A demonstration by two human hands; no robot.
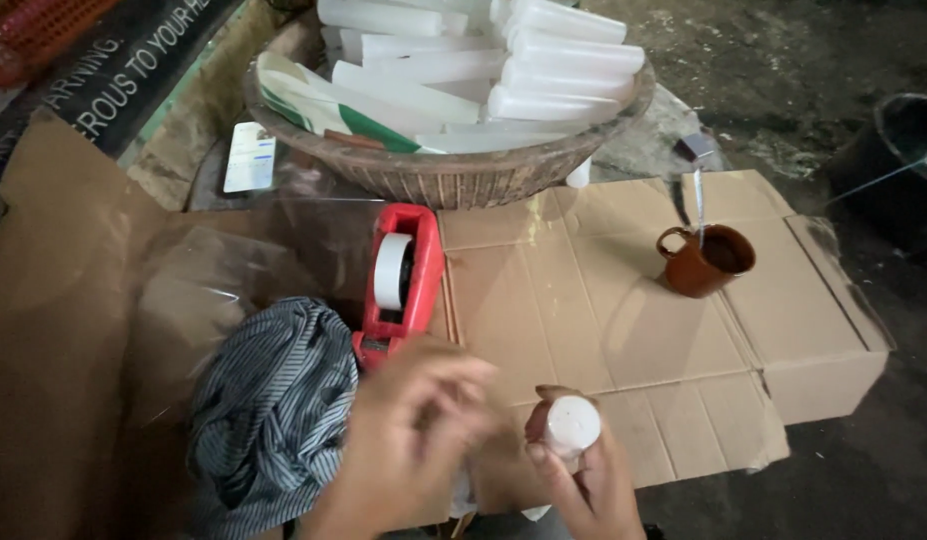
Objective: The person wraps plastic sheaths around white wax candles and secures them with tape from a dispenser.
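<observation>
My right hand (pixel 583 480) grips a white candle (pixel 571 425) held end-on toward the camera, low in the head view. My left hand (pixel 413 440) is blurred beside it, fingers curled close to the candle; whether it holds anything is unclear. Just behind my left hand sits a red tape dispenser (pixel 403 280) with a white roll. A woven basket (pixel 453 175) at the top is piled with several long white candles (pixel 483 70).
Flattened cardboard (pixel 623 330) covers the ground. A brown mug (pixel 703 260) with a utensil in it stands at right. Striped cloth (pixel 273 410) lies at lower left beside clear plastic sheet (pixel 223 260). A dark bucket (pixel 903 140) sits at far right.
</observation>
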